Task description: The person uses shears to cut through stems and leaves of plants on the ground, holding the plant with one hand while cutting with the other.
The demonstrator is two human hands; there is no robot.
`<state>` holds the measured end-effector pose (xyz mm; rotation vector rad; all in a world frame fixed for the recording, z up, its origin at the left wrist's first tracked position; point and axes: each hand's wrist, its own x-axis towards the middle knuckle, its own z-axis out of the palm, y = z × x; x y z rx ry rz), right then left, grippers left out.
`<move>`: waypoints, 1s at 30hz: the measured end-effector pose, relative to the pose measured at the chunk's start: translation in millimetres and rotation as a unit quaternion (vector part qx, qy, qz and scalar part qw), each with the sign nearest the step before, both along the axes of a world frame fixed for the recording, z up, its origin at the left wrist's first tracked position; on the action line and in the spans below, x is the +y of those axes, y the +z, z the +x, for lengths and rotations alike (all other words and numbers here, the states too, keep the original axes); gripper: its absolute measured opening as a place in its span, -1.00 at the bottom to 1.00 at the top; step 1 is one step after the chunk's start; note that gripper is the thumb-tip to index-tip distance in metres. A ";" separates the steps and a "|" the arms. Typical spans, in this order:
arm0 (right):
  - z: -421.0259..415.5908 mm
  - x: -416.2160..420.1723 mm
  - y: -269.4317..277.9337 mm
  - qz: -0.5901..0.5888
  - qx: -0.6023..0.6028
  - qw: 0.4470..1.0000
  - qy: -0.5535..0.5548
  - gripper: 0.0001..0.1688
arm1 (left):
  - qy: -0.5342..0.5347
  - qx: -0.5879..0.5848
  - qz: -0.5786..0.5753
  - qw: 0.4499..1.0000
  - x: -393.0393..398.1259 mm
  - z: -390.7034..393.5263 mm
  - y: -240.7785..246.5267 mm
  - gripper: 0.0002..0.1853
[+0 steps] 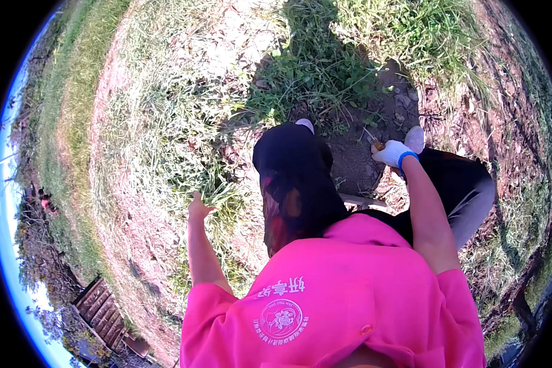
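Note:
My right hand (392,153) wears a white knit glove with a blue cuff. It grips the wooden handle (378,146) of a small hand tool, whose thin metal blade (369,134) points at the bare dark soil (356,156) between my legs. My bare left hand (199,208) is stretched out to the left, thumb and fingers apart. Long green grass blades (221,195) lie right beside it, over a heap of cut or pulled grass (179,161); whether the fingers touch them is unclear. Green weeds (322,78) grow in the shade ahead of my feet.
My shoe tips (414,138) and dark trousered knees flank the soil patch. A pale wooden edge (363,201) shows low between my legs. Stones (401,99) lie at the soil's right side. Taller grass (432,37) stands ahead right. Far left are a person (47,202) and a slatted structure (100,310).

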<state>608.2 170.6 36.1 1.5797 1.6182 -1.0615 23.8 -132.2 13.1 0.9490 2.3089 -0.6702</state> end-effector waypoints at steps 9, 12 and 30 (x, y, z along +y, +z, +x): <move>9.1 -0.8 -38.0 -0.038 0.129 0.965 -0.227 -0.41 | -0.084 -0.197 0.260 0.941 155.6 131.5 -21.9 -0.61; -10.0 6.9 -36.4 -0.054 0.186 0.944 -0.266 -0.60 | -0.227 -0.260 0.315 0.884 195.6 169.6 -68.4 -0.77; -111.7 59.2 -72.3 -0.078 0.199 0.976 -0.038 -0.57 | -0.482 -0.109 0.236 0.837 296.3 187.9 -148.8 -0.79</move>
